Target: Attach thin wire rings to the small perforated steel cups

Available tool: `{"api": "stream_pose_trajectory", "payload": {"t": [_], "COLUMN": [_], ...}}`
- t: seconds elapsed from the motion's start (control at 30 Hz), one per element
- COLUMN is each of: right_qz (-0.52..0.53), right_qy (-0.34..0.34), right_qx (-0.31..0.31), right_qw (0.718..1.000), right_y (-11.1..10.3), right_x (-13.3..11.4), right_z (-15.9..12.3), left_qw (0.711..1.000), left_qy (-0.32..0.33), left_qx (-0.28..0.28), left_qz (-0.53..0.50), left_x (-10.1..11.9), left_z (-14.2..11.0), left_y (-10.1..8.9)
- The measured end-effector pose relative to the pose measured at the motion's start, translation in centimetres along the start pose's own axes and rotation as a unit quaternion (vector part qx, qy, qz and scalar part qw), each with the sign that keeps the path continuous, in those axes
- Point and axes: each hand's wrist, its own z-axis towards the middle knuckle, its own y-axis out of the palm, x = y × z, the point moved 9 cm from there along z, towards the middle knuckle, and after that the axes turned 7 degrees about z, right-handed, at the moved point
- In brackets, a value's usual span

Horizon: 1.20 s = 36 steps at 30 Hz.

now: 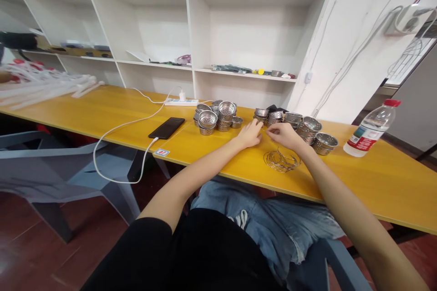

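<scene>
Close together over the yellow table, my two hands nearly meet at the fingertips. My left hand has its fingers bent and drawn together, just in front of a small perforated metal cup. The fingers of my right hand are pinched. A thin, light strand shows faintly between the hands, too small to name surely. Below my right hand lies a loose bundle of thin metal wire rings. Stacked perforated metal cups stand right behind and beside that hand.
More perforated cups are stacked left of my hands. A phone on a white charging cable lies further left, near a power strip. At right stands a plastic bottle. White shelves rise behind the table.
</scene>
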Motion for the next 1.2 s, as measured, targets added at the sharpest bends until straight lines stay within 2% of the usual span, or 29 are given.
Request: {"api": "stream_pose_trajectory", "payload": {"t": [0.37, 0.77, 1.0, 1.2], "right_qz": [-0.034, -0.047, -0.055, -0.051], "right_qy": [-0.025, -0.012, -0.009, 0.007], "right_qx": [-0.002, -0.004, 0.031, 0.027], "right_qw": [0.999, 0.999, 0.998, 0.998], "right_y": [0.0, 0.1, -0.3, 1.0], "right_x": [-0.1, -0.1, 0.7, 1.4], "right_z": [0.2, 0.3, 0.2, -0.1], "left_qw": [1.000, 0.999, 0.997, 0.996], "left_qy": [0.007, 0.010, 0.016, 0.043], "left_qx": [0.004, 0.021, 0.049, 0.021], "left_qz": [-0.009, -0.032, 0.064, 0.077], "left_x": [-0.1, 0.2, 1.2, 0.5], "left_z": [0.3, 0.2, 0.5, 0.7], "left_y": [0.3, -0.5, -2.0, -1.5]}}
